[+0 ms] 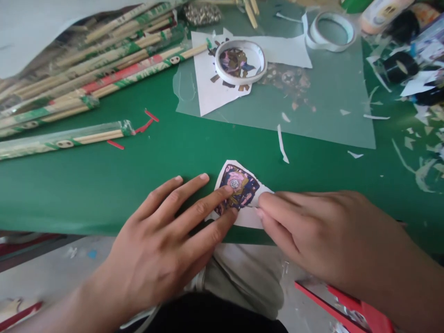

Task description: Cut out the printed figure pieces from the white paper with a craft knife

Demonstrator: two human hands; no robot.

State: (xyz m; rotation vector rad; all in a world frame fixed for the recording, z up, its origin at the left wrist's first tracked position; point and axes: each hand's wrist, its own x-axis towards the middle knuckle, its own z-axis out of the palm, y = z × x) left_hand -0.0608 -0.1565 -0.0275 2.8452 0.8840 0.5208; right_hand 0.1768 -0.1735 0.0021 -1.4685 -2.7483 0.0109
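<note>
A small cut-out sticker (239,185) with a dark purple and pink flower print on white backing lies near the front edge of the green table (173,148). My left hand (169,236) lies flat with fingers spread, its index and middle fingertips pressing on the sticker's left side. My right hand (312,231) reaches in from the right, fingers pressed together in a pinch at the sticker's right edge, touching the white backing.
Bundles of wrapped bamboo chopsticks (86,69) lie at the back left. A clear plastic sheet (312,101) holds paper scraps and two rolls of white tape (240,61), (331,30). Black tape rolls (400,67) and paper offcuts clutter the right. My knee shows below the table edge.
</note>
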